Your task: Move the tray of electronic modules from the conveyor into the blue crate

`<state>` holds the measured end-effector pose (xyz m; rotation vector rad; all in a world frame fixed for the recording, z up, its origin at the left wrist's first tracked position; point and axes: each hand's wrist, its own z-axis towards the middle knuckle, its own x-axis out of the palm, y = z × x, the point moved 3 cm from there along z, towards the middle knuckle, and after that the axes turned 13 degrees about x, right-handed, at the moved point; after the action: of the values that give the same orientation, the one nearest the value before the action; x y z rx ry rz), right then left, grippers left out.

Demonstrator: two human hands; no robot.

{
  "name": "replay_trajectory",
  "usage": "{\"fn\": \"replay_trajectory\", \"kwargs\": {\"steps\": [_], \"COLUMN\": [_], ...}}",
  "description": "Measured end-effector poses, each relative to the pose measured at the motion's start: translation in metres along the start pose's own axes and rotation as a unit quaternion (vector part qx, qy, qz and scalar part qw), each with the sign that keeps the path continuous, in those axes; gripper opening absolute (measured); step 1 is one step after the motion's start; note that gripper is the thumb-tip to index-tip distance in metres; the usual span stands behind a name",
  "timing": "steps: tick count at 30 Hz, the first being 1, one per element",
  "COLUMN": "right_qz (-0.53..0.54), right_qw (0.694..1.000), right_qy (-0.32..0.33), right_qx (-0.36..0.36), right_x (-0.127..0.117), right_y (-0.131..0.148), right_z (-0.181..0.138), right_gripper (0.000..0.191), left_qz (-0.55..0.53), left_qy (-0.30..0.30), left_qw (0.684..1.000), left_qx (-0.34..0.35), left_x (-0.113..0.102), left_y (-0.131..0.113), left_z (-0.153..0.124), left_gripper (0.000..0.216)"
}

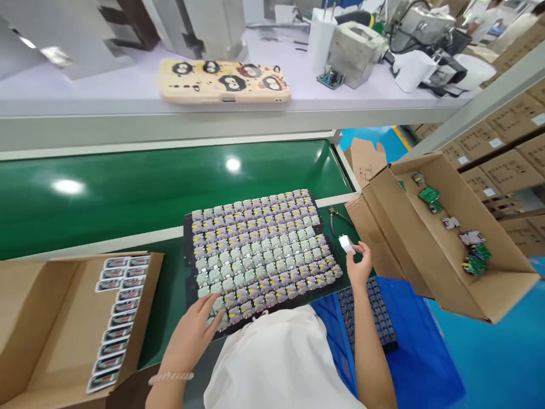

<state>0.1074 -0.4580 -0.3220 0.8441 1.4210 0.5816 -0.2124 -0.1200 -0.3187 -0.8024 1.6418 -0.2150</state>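
Note:
My right hand (360,264) pinches a small white charger-like block (346,245) between thumb and fingers, to the right of a black tray (190,255). In the tray stand rows of small circuit modules (259,255), some grey-purple with yellow marks, others pale green. My left hand (193,329) reaches over the tray's near left corner, its fingers apart and at the modules there; whether a fingertip touches one is hard to tell. Beyond my right hand lies a pair of pliers (332,218) with dark handles.
At left stands a cardboard box (63,301) with packaged items. Another carton (409,244) at right holds loose circuit boards (430,196). A blue crate (336,329) with a second black tray (370,312) sits below my right arm. A shelf (128,108) bearing a phone (225,82) crosses above the green conveyor belt (149,187).

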Motion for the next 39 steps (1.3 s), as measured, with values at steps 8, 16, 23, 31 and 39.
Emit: {"fn": "replay_trajectory", "kwargs": {"steps": [8, 16, 23, 31, 39], "right_qz": [-0.158, -0.18, -0.216, -0.235, -0.285], "right_qw": [0.984, 0.982, 0.942, 0.934, 0.907], "right_qy": [-0.057, 0.061, 0.249, 0.23, 0.179], "right_qx": [0.067, 0.012, -0.066, -0.138, -0.252], "right_x": [0.008, -0.013, 0.003, 0.003, 0.015], "right_y": [-0.059, -0.069, -0.099, -0.106, -0.115], "right_z": [0.051, 0.037, -0.036, -0.022, -0.012], "right_gripper": [0.037, 0.041, 0.053, 0.057, 0.073], "left_qz": [-0.018, -0.017, -0.067, -0.034, -0.126], "left_qy": [0.027, 0.042, 0.087, -0.12, -0.14], "left_qw": [0.998, 0.996, 0.992, 0.987, 0.942], "left_qx": [-0.057, -0.081, -0.069, -0.097, -0.277], "left_x": [0.0, 0.008, 0.038, 0.06, 0.08], "left_y": [0.01, 0.008, -0.005, 0.017, 0.07], "left_z": [-0.018, -0.016, -0.008, -0.031, -0.077], "left_gripper": [0.051, 0.054, 0.046, 0.053, 0.075]}}
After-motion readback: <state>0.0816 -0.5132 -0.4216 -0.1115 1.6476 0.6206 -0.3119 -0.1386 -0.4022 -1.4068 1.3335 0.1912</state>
